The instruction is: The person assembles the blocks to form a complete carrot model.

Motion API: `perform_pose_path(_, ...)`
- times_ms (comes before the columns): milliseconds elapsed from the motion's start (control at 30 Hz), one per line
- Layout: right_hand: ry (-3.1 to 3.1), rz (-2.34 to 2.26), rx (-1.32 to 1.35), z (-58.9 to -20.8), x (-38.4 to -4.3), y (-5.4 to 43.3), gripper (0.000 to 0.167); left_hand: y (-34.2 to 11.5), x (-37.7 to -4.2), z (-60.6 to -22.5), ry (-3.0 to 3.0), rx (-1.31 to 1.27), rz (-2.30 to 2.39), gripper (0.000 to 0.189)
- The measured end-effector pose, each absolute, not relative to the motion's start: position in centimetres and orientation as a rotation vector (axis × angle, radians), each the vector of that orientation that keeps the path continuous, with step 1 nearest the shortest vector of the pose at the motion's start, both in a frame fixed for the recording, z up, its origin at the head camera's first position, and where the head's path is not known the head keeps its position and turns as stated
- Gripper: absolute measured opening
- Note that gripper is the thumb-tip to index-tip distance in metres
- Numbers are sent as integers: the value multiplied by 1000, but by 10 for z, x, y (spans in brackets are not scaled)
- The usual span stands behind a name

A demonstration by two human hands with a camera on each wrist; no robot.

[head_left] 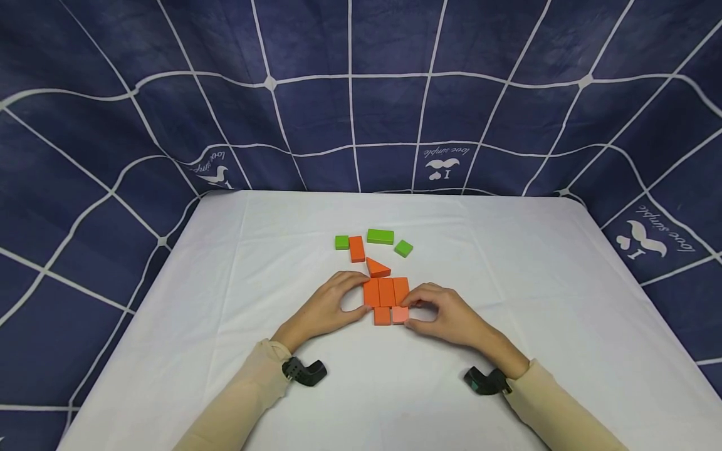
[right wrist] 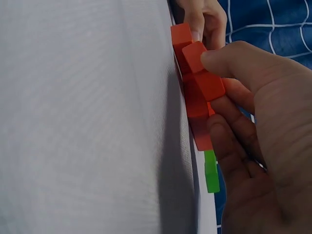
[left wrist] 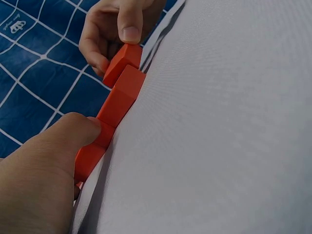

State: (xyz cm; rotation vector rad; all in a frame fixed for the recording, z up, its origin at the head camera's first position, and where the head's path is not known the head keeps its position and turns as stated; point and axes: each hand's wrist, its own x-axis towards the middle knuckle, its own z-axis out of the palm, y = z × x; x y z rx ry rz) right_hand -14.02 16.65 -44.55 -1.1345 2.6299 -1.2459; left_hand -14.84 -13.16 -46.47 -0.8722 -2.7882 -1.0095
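Observation:
Three orange rectangular blocks (head_left: 386, 292) lie side by side on the white cloth. My left hand (head_left: 329, 305) holds the leftmost one, thumb at its near end and forefinger at its far end. Just below the row sits an orange square block (head_left: 381, 316). To its right my right hand (head_left: 445, 313) pinches a second square block (head_left: 400, 315), paler in the head view, between thumb and fingers. In the right wrist view this held block (right wrist: 209, 85) is tilted and overlaps the others. An orange triangular block (head_left: 377, 268) lies just beyond the row.
Farther back lie an orange rectangular block (head_left: 357, 249), a small green block (head_left: 341, 242) beside it, a long green block (head_left: 380, 237) and another small green block (head_left: 403, 248) set at an angle. A dark blue gridded cloth (head_left: 316, 113) hangs behind the table.

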Motion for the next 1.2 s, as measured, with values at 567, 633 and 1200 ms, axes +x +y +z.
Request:
perform_pose_path(567, 2749, -1030, -1131, -442, -139, 162, 27, -132, -148, -464, -2794, -867, -1015, 57)
perform_pose_path(633, 2748, -1025, -1130, -442, -139, 162, 27, -132, -148, -464, -2794, -866, -1013, 57)
perform_pose_path(1200, 2727, -1115, -1170, -430, -150, 161, 26, -132, -148, -464, -2822, -856, -1003, 58)
